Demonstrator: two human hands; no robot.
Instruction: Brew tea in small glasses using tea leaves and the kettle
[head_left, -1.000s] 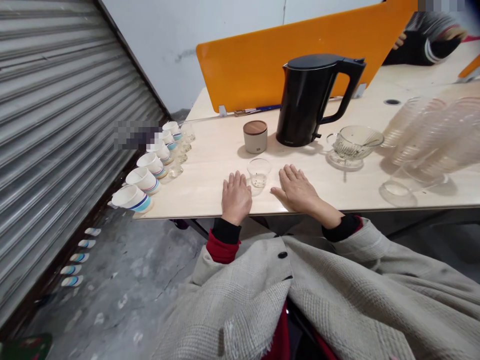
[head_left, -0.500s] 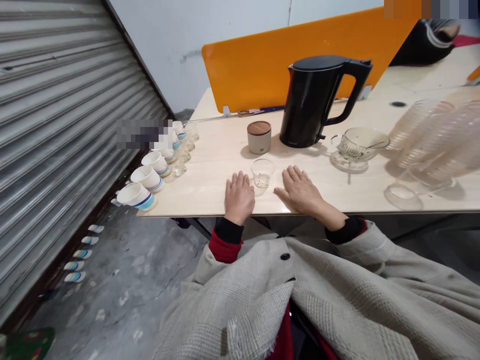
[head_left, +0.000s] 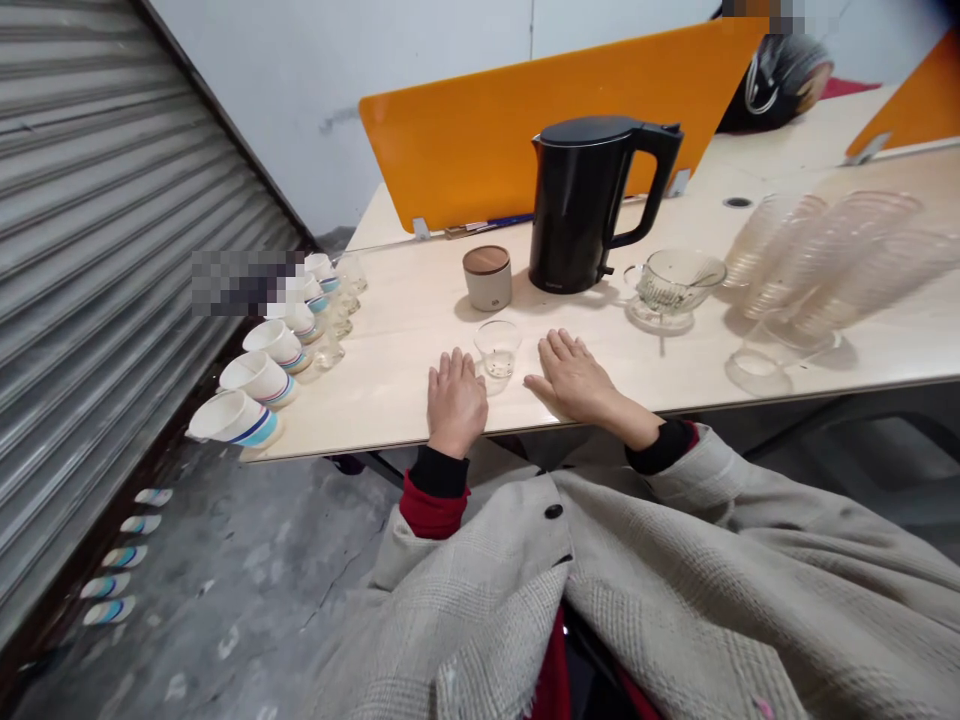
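My left hand [head_left: 457,404] lies flat on the pale tabletop, fingers stretched forward and holding nothing. On the other side of a small clear plastic cup [head_left: 498,345] rests my right hand [head_left: 576,376], palm down with its thumb apart from the fingers. Dark specks show in the bottom of that cup, which stands upright between my hands. Behind it is a light grey canister [head_left: 487,285] with a wooden lid. A black electric kettle [head_left: 574,220] stands beyond my right hand. To the right, a clear glass cup [head_left: 679,285] with dark bits inside sits on a clear base.
White paper cups with blue bands [head_left: 259,378] line the table's left end, beside several small clear cups [head_left: 328,350]. Stacks of clear plastic cups [head_left: 814,265] lie on the right. An orange divider [head_left: 457,150] stands behind, with brushes [head_left: 487,224] at its foot.
The camera view has swung a little to the right, so everything on the table appears shifted left. My hands stay flat in the same places beside the clear cup.
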